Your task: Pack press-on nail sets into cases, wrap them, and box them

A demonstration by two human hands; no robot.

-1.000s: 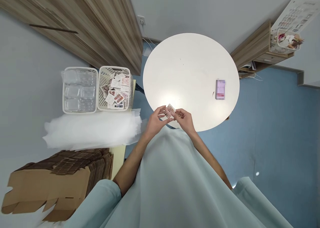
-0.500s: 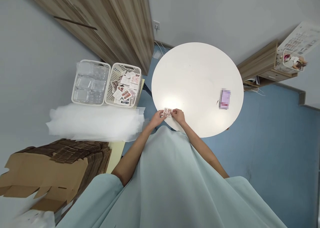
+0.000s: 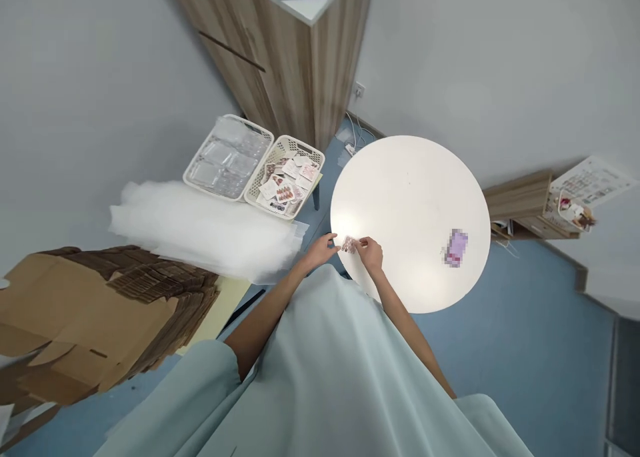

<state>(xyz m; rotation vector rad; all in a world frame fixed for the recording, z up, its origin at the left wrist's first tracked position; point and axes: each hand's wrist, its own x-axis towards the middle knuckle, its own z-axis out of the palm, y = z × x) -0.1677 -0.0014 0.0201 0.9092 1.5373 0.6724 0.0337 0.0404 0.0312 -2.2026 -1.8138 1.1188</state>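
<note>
A small card of press-on nails [image 3: 349,245] is over the near left edge of the round white table [image 3: 410,197]. My right hand [image 3: 370,253] pinches the card at its right side. On the other side, my left hand [image 3: 320,251] has its thumb and fingers apart, just short of the card's left edge. The print on the card is too small to make out.
Left of the table stand a white basket of similar cards [image 3: 260,200] and a basket of clear plastic boxes [image 3: 193,182]. Nearer lie white foam sheets [image 3: 200,227] and folded cardboard boxes [image 3: 100,310]. A blurred purple object [image 3: 456,247] rests on the table's right.
My left hand has come off the card, which both hands held before. The card stays in my right hand. The view has tilted and turned, shifting the table right and down.
</note>
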